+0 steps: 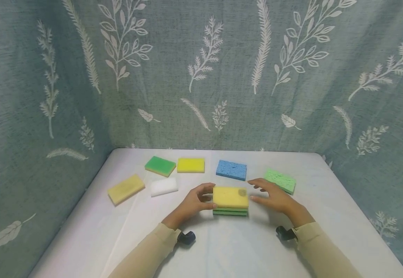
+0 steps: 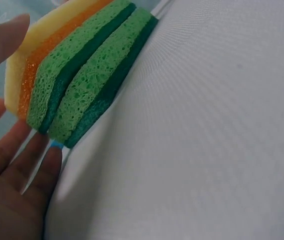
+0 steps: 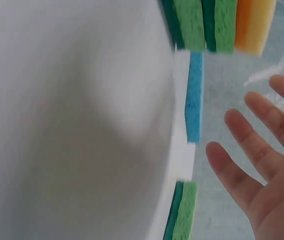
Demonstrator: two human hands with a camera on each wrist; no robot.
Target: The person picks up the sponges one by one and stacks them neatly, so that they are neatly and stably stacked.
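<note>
Two green sponges with dark scouring layers [image 2: 102,75] lie one on the other at the table's middle. On top rests a yellow sponge with an orange layer beneath [image 1: 230,197]; a dark spot marks its right part. My left hand [image 1: 198,200] is at the stack's left end, fingers loosely bent; in the left wrist view its fingertips are at the end faces, with the thumb beside the yellow sponge. My right hand [image 1: 272,196] stands apart from the stack's right end, its fingers spread and holding nothing in the right wrist view.
Behind the stack lies a blue sponge [image 1: 231,170], with a light green sponge [image 1: 280,181] to its right. Farther left are a bright yellow sponge [image 1: 191,165], a green-topped sponge [image 1: 160,166], a white sponge [image 1: 164,187] and a dull yellow sponge [image 1: 126,189]. Patterned curtains surround the white table [image 1: 239,247].
</note>
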